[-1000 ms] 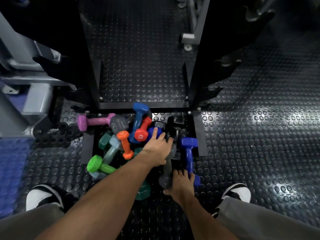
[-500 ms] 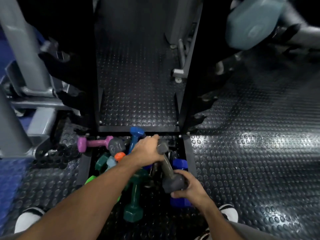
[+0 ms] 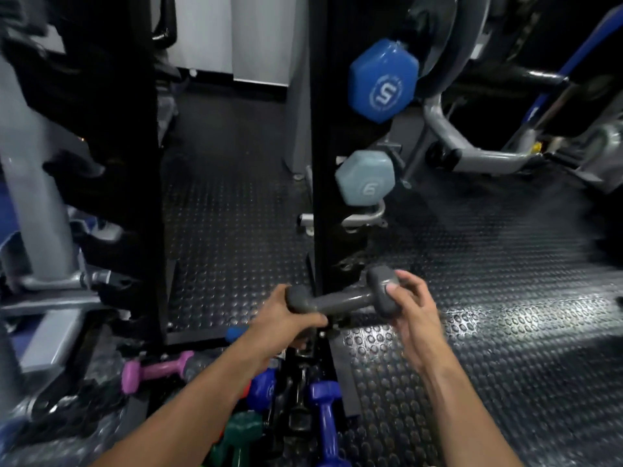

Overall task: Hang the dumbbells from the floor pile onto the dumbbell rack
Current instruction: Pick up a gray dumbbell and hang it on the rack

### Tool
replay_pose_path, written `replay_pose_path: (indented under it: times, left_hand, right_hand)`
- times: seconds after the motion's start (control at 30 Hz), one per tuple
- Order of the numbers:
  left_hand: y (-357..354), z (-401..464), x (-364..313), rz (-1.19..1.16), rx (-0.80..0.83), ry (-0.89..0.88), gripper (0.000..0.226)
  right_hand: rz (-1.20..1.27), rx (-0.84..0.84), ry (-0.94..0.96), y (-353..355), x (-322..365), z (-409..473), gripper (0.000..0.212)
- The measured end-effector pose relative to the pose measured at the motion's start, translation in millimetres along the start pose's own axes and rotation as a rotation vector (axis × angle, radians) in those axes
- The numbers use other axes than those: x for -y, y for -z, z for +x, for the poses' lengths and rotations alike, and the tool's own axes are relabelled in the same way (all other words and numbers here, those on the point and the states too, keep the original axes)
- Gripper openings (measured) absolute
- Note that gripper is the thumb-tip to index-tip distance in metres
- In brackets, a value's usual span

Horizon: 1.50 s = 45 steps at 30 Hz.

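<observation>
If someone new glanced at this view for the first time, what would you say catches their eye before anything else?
Most striking is the grey dumbbell held level at the centre, the left hand gripping one end and the right hand the other. Above it, a bright blue dumbbell and a pale blue dumbbell already hang on the black rack. At the bottom lies the colourful floor pile, including a pink dumbbell.

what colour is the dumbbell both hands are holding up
Dark grey. The dumbbell shows best in the head view, gripped by the left hand and right hand.
</observation>
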<state>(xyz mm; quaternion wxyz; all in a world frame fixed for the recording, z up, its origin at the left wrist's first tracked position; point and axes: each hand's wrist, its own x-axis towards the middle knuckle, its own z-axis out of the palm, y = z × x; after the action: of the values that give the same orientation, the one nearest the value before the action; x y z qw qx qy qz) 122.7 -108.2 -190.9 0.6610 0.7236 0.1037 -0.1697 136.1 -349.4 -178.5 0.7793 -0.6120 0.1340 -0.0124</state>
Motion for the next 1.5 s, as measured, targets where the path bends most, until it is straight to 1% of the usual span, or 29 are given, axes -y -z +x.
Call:
replay_pose_path:
  times: [0.1, 0.17, 0.27, 0.3, 0.37, 0.43, 0.47, 0.53, 0.57, 0.63, 0.7, 0.77, 0.9, 1.0, 1.07, 1.13, 1.23, 1.27, 1.3, 1.37, 1.43, 1.5]
  left_hand:
    - [-27, -5, -18, 0.016, 0.042, -0.014, 0.068]
    - [-47, -8, -31, 0.038, 0.029, -0.054, 0.071]
    - [-68, -7, -56, 0.288, -0.100, -0.130, 0.072]
    - [-73, -5, -62, 0.338, -0.134, -0.149, 0.074]
    - [-83, 2, -69, 0.351, -0.153, -0.154, 0.077]
    - [-91, 7, -75, 0.323, -0.192, -0.158, 0.076]
    - [-96, 10, -78, 0.287, -0.216, -0.165, 0.074]
    - [-105, 17, -85, 0.198, -0.262, -0.173, 0.072]
    - [-110, 21, -88, 0.160, -0.284, -0.163, 0.075]
    - [-120, 31, -94, 0.079, -0.321, -0.116, 0.085]
    - [-125, 39, -102, -0.001, -0.333, -0.059, 0.092]
    - [-128, 46, -107, -0.059, -0.334, -0.039, 0.096]
    - [-125, 60, -115, -0.094, -0.398, -0.018, 0.100]
    - [-122, 64, -116, -0.122, -0.397, 0.008, 0.117]
    - [-121, 66, -111, -0.117, -0.393, 0.011, 0.126]
    - [-119, 65, -109, -0.112, -0.375, -0.014, 0.116]
    - [-115, 65, -104, -0.104, -0.351, -0.016, 0.104]
    - [-114, 65, -101, -0.106, -0.339, -0.004, 0.102]
    - [-112, 64, -99, -0.108, -0.318, 0.015, 0.101]
    - [-107, 61, -94, -0.102, -0.289, 0.052, 0.105]
    - [-100, 59, -90, -0.106, -0.326, 0.033, 0.104]
    - [-95, 60, -91, -0.091, -0.381, -0.035, 0.093]
  right_hand:
    - [0.010, -0.144, 0.064, -7, 40, 22, 0.020]
    - [-0.005, -0.160, 0.071, -11, 64, 37, 0.019]
    - [-0.075, -0.110, 0.062, -17, 94, 61, 0.024]
    - [-0.103, -0.086, 0.047, -19, 103, 68, 0.023]
    - [-0.093, -0.005, -0.006, -25, 120, 84, 0.025]
    - [-0.028, 0.076, -0.057, -29, 132, 98, 0.029]
    - [-0.003, 0.090, -0.073, -31, 137, 105, 0.030]
    - [0.008, 0.058, -0.081, -38, 141, 119, 0.020]
    - [-0.003, 0.042, -0.080, -41, 141, 127, 0.014]
    - [-0.072, 0.023, -0.068, -51, 143, 141, 0.011]
    - [-0.179, 0.011, -0.044, -60, 144, 152, 0.012]
    - [-0.233, -0.009, -0.033, -70, 143, 160, 0.015]
    - [-0.263, -0.008, -0.018, -85, 139, 175, 0.016]
    - [-0.292, 0.026, 0.025, -94, 139, 182, 0.014]
    - [-0.336, 0.056, 0.051, -102, 138, 186, 0.019]
    - [-0.351, 0.109, 0.042, -107, 134, 187, 0.029]
    - [-0.405, 0.167, 0.005, -103, 130, 190, 0.058]
    - [-0.405, 0.168, -0.010, -101, 129, 191, 0.061]
    - [-0.384, 0.162, -0.034, -99, 128, 191, 0.056]
    - [-0.304, 0.145, -0.067, -99, 127, 190, 0.036]
    - [-0.233, 0.146, -0.076, -98, 124, 189, 0.032]
    - [-0.203, 0.173, -0.062, -95, 121, 190, 0.034]
